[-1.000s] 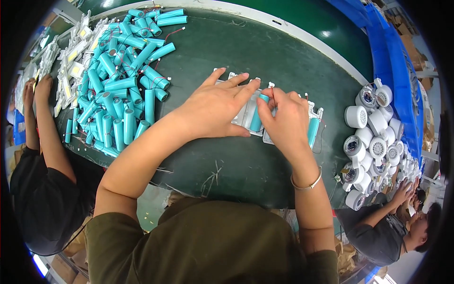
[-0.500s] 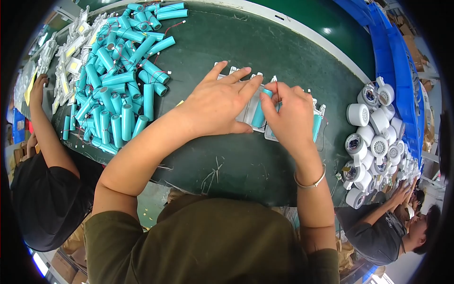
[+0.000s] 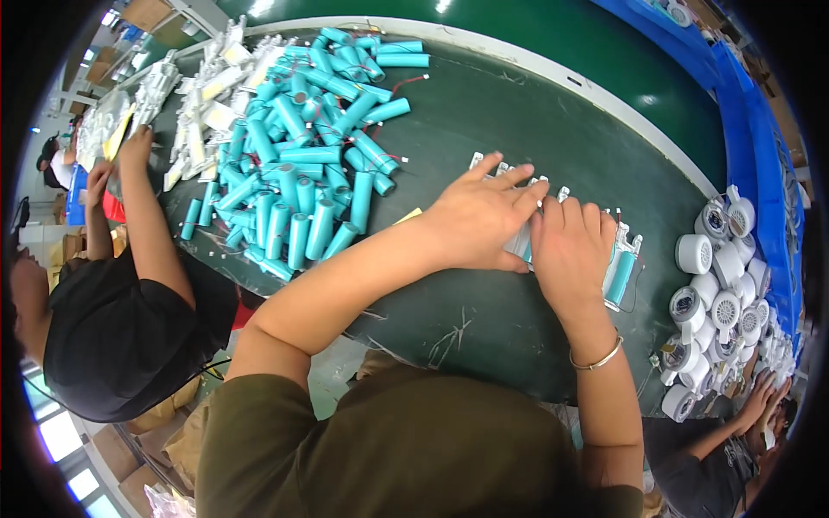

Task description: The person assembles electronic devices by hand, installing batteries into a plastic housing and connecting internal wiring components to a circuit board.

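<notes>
A row of white plastic casings (image 3: 628,244) lies on the dark green table, mostly covered by my hands. My left hand (image 3: 471,220) rests across the left part of the row, fingers spread and thumb pointing right. Beside it, my right hand (image 3: 572,250) is back up over the row, its fingers bent down over the casings and the tips hidden. What lies under those fingers cannot be made out. A bit of teal shows between the hands. In the rightmost casing sits a teal cylindrical battery (image 3: 619,278), with a thin dark wire beside it.
Left of my hands is a heap of teal batteries (image 3: 298,203) with thin wires, with white plastic parts (image 3: 211,95) behind. White round fan-like units (image 3: 693,254) are piled at right, near a blue bin (image 3: 738,129). Co-workers sit on both sides; a person's arm (image 3: 155,216) reaches in at left.
The whole view has shifted, putting the table scene further right and lower. My right hand has gone from pinching at a teal battery to lying back up over the casings. My left hand stays spread.
</notes>
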